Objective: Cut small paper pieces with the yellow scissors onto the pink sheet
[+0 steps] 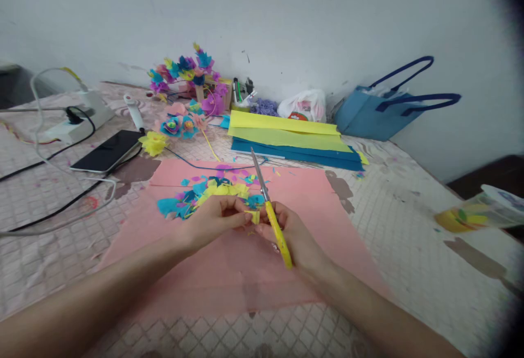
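Observation:
Between my two hands is a small piece of yellow crepe paper. My left hand pinches its left side between thumb and forefinger. Yellow-handled scissors rest in my right hand, blades pointing away from me, while that hand's fingertips are at the paper's right edge. Both hands are above a pink paper sheet. Just beyond them lies a pile of cut yellow, blue and purple paper pieces, partly hidden by my left hand.
Yellow and blue crepe paper sheets lie stacked behind the pink sheet. Paper flowers stand at the back left. A phone, a power strip and cables are on the left. On the right are a blue bag and a tilted plastic cup.

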Tool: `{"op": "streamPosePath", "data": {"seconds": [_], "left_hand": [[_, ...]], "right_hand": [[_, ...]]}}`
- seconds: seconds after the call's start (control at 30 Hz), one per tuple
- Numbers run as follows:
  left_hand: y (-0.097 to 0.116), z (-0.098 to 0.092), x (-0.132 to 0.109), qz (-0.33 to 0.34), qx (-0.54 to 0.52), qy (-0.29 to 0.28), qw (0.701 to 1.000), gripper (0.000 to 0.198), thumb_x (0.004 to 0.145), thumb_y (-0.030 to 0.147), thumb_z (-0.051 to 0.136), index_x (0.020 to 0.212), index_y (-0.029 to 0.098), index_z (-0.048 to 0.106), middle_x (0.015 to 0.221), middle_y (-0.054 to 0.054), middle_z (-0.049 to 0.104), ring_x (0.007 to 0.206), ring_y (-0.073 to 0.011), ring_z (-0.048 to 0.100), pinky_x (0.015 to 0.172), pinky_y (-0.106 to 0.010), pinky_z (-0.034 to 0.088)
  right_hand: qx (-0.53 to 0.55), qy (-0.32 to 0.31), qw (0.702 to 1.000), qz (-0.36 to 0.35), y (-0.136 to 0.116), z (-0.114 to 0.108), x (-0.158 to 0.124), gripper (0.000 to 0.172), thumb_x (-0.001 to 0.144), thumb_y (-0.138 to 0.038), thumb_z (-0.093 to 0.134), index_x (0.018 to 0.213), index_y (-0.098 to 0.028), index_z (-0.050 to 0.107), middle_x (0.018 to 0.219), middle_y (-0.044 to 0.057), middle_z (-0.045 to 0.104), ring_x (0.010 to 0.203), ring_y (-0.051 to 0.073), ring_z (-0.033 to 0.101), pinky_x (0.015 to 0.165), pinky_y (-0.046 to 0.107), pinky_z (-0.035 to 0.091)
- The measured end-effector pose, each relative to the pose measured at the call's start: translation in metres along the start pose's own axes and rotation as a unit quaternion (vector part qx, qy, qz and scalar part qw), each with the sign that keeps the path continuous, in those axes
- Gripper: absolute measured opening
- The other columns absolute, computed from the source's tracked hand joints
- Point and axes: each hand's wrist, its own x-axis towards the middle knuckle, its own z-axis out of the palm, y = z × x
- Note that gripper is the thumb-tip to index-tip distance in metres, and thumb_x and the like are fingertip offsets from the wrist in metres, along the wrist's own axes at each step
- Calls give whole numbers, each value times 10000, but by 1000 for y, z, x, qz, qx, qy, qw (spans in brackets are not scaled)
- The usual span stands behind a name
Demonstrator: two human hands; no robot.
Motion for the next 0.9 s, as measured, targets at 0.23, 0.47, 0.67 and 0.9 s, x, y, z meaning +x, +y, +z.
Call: {"op": "streamPosePath", "data": {"seconds": [0.23, 0.47, 0.67, 0.9], "left_hand": [[10, -9, 0, 21, -115, 94, 989, 219, 710, 313, 731, 714, 138, 600, 696, -29, 696, 677, -146, 662, 697, -273, 527], [18, -17, 1, 100, -193, 156, 964, 200, 727, 285, 729, 728, 135, 597, 732, -47, 725, 741, -154, 686, 727, -260, 539], [23, -15, -1, 122, -187, 186, 957, 230, 748, 319, 711, 739, 140, 567, 753, -47, 725, 745, -156, 689, 761, -285, 543], [17, -13, -1, 144, -177, 176, 958, 200, 787, 310, 680, 750, 143, 576, 767, -32, 720, 764, -151, 686, 766, -284, 546]], "right_hand": [[-68, -76, 994, -39, -4, -2, -8, 412, 758, -570, 605, 799, -204, 419, 619, -66, 408, 469, 65, 347, 431, 202, 297], [-154, -91, 983, -35, 4, -5, -12, 386, 777, -570, 573, 817, -214, 430, 644, -57, 381, 501, 83, 344, 426, 204, 353], [-162, -95, 981, -46, 1, 1, -14, 346, 784, -516, 578, 751, -215, 412, 684, -34, 466, 524, 82, 386, 431, 195, 344], [-175, -75, 980, -63, -4, 6, -16, 328, 782, -516, 564, 756, -216, 437, 669, -39, 455, 524, 89, 395, 464, 211, 376]]}}
